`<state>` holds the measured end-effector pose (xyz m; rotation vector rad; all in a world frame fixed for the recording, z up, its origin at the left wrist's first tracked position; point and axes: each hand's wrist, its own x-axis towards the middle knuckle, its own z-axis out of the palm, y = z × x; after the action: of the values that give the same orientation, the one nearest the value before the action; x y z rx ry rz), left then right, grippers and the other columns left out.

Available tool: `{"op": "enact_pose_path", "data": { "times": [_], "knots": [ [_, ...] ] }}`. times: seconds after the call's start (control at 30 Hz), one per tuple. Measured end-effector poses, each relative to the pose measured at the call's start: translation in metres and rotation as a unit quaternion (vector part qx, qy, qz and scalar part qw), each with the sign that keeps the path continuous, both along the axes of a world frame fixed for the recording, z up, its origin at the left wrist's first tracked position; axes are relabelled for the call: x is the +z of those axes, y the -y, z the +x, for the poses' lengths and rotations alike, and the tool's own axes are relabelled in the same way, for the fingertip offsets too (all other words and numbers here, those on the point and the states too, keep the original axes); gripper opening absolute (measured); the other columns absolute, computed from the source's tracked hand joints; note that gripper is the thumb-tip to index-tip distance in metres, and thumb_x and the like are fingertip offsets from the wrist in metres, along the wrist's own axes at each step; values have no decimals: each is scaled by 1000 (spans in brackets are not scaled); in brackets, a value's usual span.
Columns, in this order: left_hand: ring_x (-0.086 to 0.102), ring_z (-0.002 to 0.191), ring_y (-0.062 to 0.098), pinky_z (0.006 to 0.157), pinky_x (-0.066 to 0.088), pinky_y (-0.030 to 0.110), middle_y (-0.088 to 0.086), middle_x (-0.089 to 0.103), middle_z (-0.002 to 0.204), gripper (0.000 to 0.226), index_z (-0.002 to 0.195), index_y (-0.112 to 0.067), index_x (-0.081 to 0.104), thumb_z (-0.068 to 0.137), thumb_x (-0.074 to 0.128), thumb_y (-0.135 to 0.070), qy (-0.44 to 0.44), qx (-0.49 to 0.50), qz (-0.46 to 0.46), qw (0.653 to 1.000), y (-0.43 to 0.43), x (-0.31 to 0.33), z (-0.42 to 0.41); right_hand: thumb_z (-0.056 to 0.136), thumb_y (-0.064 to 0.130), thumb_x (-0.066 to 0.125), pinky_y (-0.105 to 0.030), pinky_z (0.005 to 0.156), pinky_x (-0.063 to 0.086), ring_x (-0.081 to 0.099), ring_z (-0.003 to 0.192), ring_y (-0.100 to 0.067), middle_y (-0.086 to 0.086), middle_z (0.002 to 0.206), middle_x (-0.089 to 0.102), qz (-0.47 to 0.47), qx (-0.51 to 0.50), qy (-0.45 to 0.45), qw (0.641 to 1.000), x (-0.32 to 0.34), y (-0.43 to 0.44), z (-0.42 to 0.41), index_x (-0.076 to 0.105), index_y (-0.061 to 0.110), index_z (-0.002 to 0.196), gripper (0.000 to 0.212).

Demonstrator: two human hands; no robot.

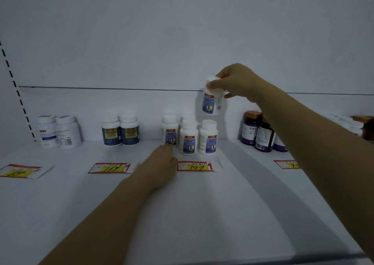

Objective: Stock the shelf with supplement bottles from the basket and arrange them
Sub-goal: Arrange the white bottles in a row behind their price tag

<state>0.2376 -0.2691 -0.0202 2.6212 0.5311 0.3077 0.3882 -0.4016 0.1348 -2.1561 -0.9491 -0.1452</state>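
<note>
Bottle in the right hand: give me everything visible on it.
The held bottle is white, plastic-looking, with a white cap and a blue label topped by a red band; print unreadable. It hangs in the air, slightly tilted, above the matching bottles on the shelf, touching none. Only the right hand touches it, gripping round the cap and shoulder.

Far-right price tag [285, 164] & purple bottles [249, 129] partly hidden by forearm [303, 139]; label txt unreadable.
</note>
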Motion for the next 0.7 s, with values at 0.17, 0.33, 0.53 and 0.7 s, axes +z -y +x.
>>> {"op": "enact_pose_path", "data": {
  "times": [0.17,0.33,0.53,0.7],
  "knots": [
    [25,139,24,115,19,31,14,26,152,44,141,0,30,101,24,-20,-66,-3,85,994,-9,-12,5,84,26,68,-38,82,57,64,97,-27,-16,112,64,-50,-51,1,997,-24,-11,10,63,2,113,38],
    [20,142,26,117,18,34,15,19,155,47,143,0,26,102,21,-22,-91,-4,118,989,-9,-12,4,84,23,69,-42,84,57,65,97,-31,-21,110,65,-40,-46,-58,996,-51,-22,11,66,-4,107,35],
    [13,145,26,118,14,33,15,12,157,50,147,0,16,102,20,-23,-108,-2,134,985,-8,-11,4,84,21,68,-39,84,57,59,87,-22,-15,108,63,-42,-48,-78,995,-67,-34,12,61,3,102,26],
    [9,146,25,117,9,32,15,6,158,52,148,-1,10,103,20,-23,-122,-3,146,982,-6,-9,2,92,24,55,-30,78,54,58,92,-22,-9,112,60,-47,-51,-115,991,-80,-38,21,61,6,113,28]
  ]
}}
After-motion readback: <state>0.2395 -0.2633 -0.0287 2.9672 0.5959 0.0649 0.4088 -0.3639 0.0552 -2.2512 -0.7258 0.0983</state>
